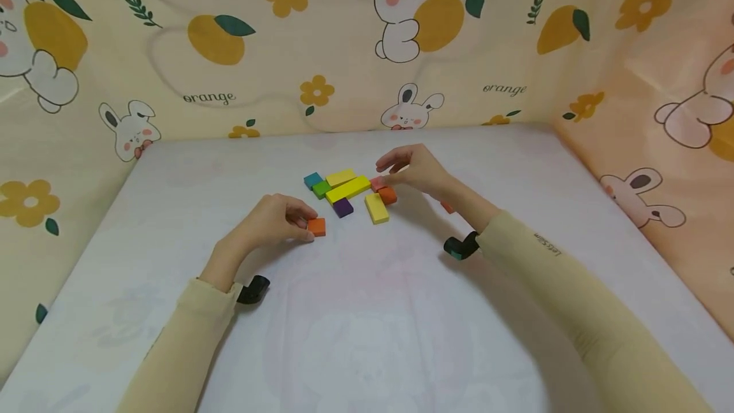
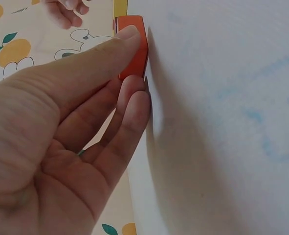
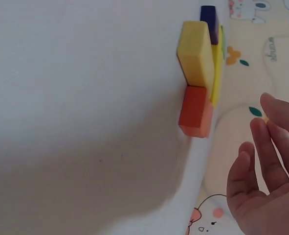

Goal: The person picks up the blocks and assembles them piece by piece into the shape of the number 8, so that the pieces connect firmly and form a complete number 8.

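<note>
My left hand point(image 1: 275, 218) pinches an orange block point(image 1: 316, 227) between thumb and fingers, low over the white table. In the left wrist view the thumb point(image 2: 105, 56) lies across that block's face. Beyond it, my right hand point(image 1: 418, 167) hovers over the right end of a group of coloured blocks, its fingers loosely bent with nothing between them. Nearest to it are a pink block point(image 1: 376, 183), partly covered by the thumb in the head view, and an orange-red block point(image 1: 388, 195). The right wrist view shows the fingers point(image 3: 264, 152) apart from the blocks.
A long yellow block point(image 1: 348, 190), pale yellow blocks point(image 1: 376, 208), a purple block point(image 1: 343, 208), a green block point(image 1: 321, 190) and a blue block point(image 1: 312, 180) lie grouped together. Another orange-red block point(image 1: 447, 207) is partly hidden by the right wrist. A printed cloth point(image 1: 355, 30) stands behind.
</note>
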Tool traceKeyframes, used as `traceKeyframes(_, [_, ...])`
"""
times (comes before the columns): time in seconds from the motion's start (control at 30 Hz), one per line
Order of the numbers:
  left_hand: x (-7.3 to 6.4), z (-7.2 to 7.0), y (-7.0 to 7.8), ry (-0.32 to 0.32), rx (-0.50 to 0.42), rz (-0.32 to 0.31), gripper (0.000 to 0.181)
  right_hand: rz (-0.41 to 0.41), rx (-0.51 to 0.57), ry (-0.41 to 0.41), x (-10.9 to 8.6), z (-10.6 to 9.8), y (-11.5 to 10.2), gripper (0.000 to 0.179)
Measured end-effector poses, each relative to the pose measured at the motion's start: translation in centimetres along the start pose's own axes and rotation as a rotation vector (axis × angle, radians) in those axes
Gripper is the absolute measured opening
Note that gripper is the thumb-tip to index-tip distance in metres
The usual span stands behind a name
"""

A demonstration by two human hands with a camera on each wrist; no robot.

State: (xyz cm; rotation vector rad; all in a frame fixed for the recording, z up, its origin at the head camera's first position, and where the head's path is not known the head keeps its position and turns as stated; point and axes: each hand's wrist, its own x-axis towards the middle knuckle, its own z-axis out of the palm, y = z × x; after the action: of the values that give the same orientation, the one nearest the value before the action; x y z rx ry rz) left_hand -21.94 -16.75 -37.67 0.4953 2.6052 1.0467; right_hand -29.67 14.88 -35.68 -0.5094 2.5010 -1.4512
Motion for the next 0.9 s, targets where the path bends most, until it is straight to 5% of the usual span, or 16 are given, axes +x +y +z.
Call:
traceKeyframes(0.4, [0.1, -0.1, -0.1, 0.003, -0.008, 0.007, 0.036, 0.050, -0.100, -0.006, 1.2, 0.8, -0.2, 0.040])
traceKeyframes(0.9, [0.1, 0.1, -0.2, -0.001, -0.031, -0.041, 0.035, 0.050, -0.048, -0.121, 2.9, 1.6, 0.4, 0.039])
